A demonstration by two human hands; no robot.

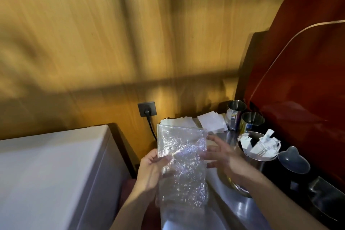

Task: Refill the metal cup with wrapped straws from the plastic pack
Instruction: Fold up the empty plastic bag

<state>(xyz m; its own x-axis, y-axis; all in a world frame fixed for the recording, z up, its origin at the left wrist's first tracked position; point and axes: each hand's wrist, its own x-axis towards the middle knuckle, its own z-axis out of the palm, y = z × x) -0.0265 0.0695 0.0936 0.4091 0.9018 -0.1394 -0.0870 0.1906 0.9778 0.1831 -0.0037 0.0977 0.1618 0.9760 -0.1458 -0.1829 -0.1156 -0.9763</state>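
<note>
A crinkled clear plastic pack [183,162] hangs upright in front of me, over the steel counter. My left hand [151,170] grips its left edge, thumb on the front. My right hand [222,153] is at its right side with fingers spread; whether it touches the plastic is unclear. I cannot make out straws inside the pack. The metal cup [255,158] stands just right of my right hand and holds several white wrapped straws [259,145] that lean against its rim.
Two smaller metal cups [237,112] [252,121] stand behind. White paper napkins [211,122] lie at the back of the steel counter [233,205]. Black pitchers [293,160] sit by a red machine [302,73] on the right. A white appliance [52,173] is left; a wall socket [147,109] with a cable.
</note>
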